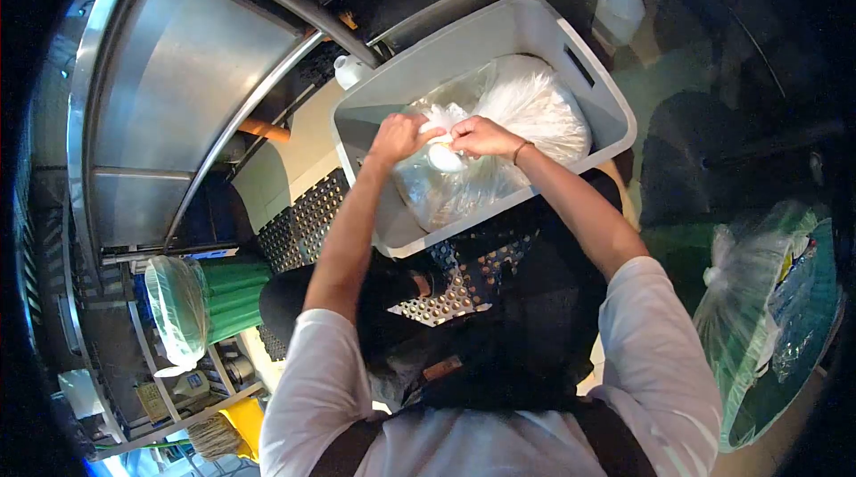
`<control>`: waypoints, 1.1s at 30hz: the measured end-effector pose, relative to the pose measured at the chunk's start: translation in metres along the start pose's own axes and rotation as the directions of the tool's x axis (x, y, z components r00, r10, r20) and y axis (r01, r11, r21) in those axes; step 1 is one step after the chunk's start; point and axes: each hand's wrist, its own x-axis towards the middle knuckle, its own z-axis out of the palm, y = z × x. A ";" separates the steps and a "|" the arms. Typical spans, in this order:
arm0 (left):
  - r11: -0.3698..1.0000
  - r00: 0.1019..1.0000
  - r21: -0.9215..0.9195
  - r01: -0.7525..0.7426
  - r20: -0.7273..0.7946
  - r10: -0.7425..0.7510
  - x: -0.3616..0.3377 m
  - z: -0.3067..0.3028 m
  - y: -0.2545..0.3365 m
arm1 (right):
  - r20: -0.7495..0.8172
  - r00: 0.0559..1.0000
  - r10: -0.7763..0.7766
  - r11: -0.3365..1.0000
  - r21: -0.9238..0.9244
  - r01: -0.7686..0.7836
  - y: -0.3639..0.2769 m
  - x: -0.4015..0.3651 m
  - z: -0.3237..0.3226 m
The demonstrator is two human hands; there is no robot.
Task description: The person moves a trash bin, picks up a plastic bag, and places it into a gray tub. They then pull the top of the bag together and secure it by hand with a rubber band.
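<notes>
A large grey plastic bin (584, 36) stands in front of me. Clear plastic bags fill its bottom, and one bag (535, 107) holds whitish contents. Over the bin, my left hand (401, 136) pinches the gathered top of a clear plastic bag (455, 196). My right hand (481, 136), with a thin band at the wrist, grips the same bunched plastic from the other side. The hands are close together, with a white bunched piece (446, 158) just below their fingers.
A steel table (196, 94) with tube legs stands at the left. Green bins lined with clear bags are at the lower left (232, 299) and right (744, 388). Perforated black mat (308, 218) covers part of the floor. White jugs stand beyond the bin (621, 0).
</notes>
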 end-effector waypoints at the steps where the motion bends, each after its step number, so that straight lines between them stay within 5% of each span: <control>1: 0.987 0.978 0.043 -0.157 0.144 0.149 0.005 -0.009 -0.009 | -0.017 1.000 0.019 0.999 -0.042 -0.020 -0.001 -0.001 0.001; 4: 0.923 0.919 0.057 -0.380 0.138 0.370 0.016 -0.038 -0.038 | -0.096 0.995 0.019 0.995 -0.091 -0.028 -0.004 0.001 0.002; 6: 0.978 0.975 0.190 -0.089 0.219 0.046 0.023 -0.063 -0.041 | -0.219 0.975 -0.022 0.992 -0.124 -0.006 -0.006 0.005 0.002; 7: 0.844 0.889 0.512 -0.159 -0.297 0.348 0.017 -0.072 -0.034 | -0.231 0.972 -0.030 0.993 -0.116 0.003 -0.007 0.007 0.000; 8: 0.841 0.888 0.517 -0.161 -0.297 0.352 0.011 -0.079 -0.023 | -0.234 0.972 -0.035 0.993 -0.115 0.008 -0.007 0.008 -0.003; 10: 0.999 0.941 0.003 -0.043 -0.337 0.042 -0.007 -0.098 0.028 | -0.278 0.961 0.007 0.999 -0.046 -0.021 -0.007 0.007 -0.006; 11: 0.995 0.999 -0.096 0.006 0.048 -0.002 -0.017 -0.103 0.053 | -0.284 0.959 0.012 0.999 -0.039 -0.024 -0.006 0.007 -0.007; 12: 0.782 0.959 -0.574 -0.244 -0.023 0.283 -0.022 -0.063 0.044 | -0.275 0.961 -0.027 0.993 -0.116 -0.005 -0.004 0.008 -0.007; 13: 0.742 0.958 -0.671 0.006 0.215 0.187 -0.029 -0.044 0.050 | -0.257 0.964 -0.069 0.981 -0.195 0.018 -0.004 0.010 -0.005; 14: 0.689 0.970 -0.703 -0.175 -0.001 0.245 -0.031 -0.013 0.046 | -0.254 0.964 -0.074 0.980 -0.200 0.022 -0.004 0.010 -0.005; 16: 0.663 0.996 -0.745 -0.075 -0.021 0.089 -0.031 -0.003 0.048 | -0.259 0.935 -0.243 0.945 -0.281 0.168 -0.001 0.007 -0.006; 17: 0.664 0.995 -0.744 -0.075 -0.017 0.094 -0.028 -0.001 0.045 | -0.264 0.934 -0.242 0.946 -0.277 0.167 0.001 0.007 -0.006; 19: 0.861 0.943 -0.443 -0.249 -0.313 0.112 -0.023 -0.006 0.039 | -0.200 0.941 -0.273 0.946 -0.235 0.224 0.006 0.008 -0.004; 20: 0.863 0.943 -0.441 -0.247 -0.314 0.109 -0.025 -0.004 0.043 | -0.196 0.941 -0.275 0.945 -0.235 0.227 0.007 0.009 -0.002; 22: 0.996 0.929 -0.084 -0.010 -0.370 -0.022 -0.028 -0.009 0.061 | -0.186 0.932 -0.311 0.940 -0.208 0.272 0.009 0.011 0.001; 24: 0.998 0.924 -0.065 -0.007 -0.383 -0.019 -0.023 0.004 0.050 | -0.166 0.942 -0.291 0.943 -0.218 0.253 0.012 0.012 0.001; 27: 0.932 0.901 -0.295 -0.210 -0.429 0.067 -0.005 0.019 0.012 | -0.164 0.950 -0.264 0.926 -0.317 0.203 0.006 0.002 0.003; 30: 0.971 0.946 -0.229 -0.071 -0.325 -0.007 -0.005 0.018 0.007 | -0.185 0.941 -0.283 0.880 -0.441 0.178 -0.004 0.000 0.006; 33: 0.970 0.920 -0.241 -0.014 -0.383 -0.082 -0.003 0.028 0.007 | -0.227 0.922 -0.313 0.850 -0.500 0.166 -0.002 0.006 0.011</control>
